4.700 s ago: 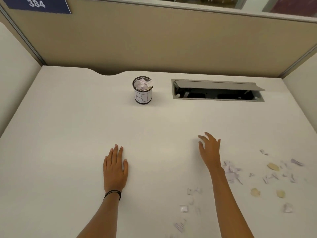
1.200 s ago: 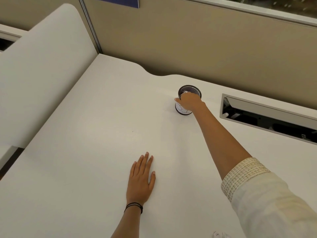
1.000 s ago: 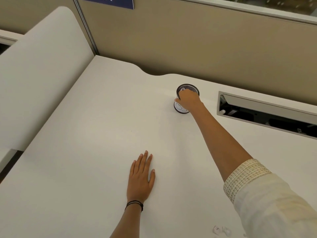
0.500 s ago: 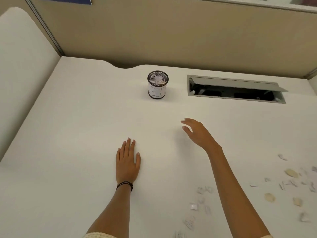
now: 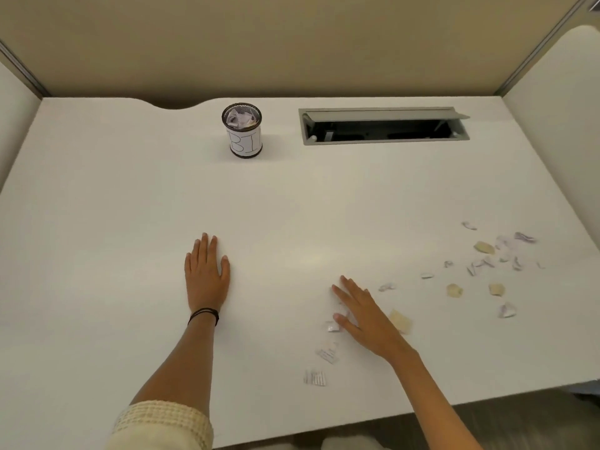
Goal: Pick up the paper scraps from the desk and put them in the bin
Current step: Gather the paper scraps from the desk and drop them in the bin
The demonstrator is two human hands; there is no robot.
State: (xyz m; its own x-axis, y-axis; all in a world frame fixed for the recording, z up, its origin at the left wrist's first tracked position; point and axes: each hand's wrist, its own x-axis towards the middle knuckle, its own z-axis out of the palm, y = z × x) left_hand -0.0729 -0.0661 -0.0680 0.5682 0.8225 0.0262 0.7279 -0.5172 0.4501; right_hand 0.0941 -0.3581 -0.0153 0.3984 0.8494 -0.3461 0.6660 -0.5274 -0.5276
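Currently, the left hand (image 5: 206, 274) lies flat, palm down, on the white worktop (image 5: 97, 222), fingers straight and close together, holding nothing. The right hand (image 5: 363, 315) is spread with fingers extended, low over a cluster of small white paper scraps (image 5: 331, 327) near the front edge. Nothing is gripped, and contact with the scraps cannot be determined. A yellowish scrap (image 5: 401, 320) lies just beside that hand, toward the right edge. More white and yellowish pieces (image 5: 487, 263) are scattered near the right edge. The small black mesh cylindrical bin (image 5: 242, 131) with a white paper label stands upright near the rear edge, beside the open grey cable hatch (image 5: 383, 125), and contains crumpled paper.
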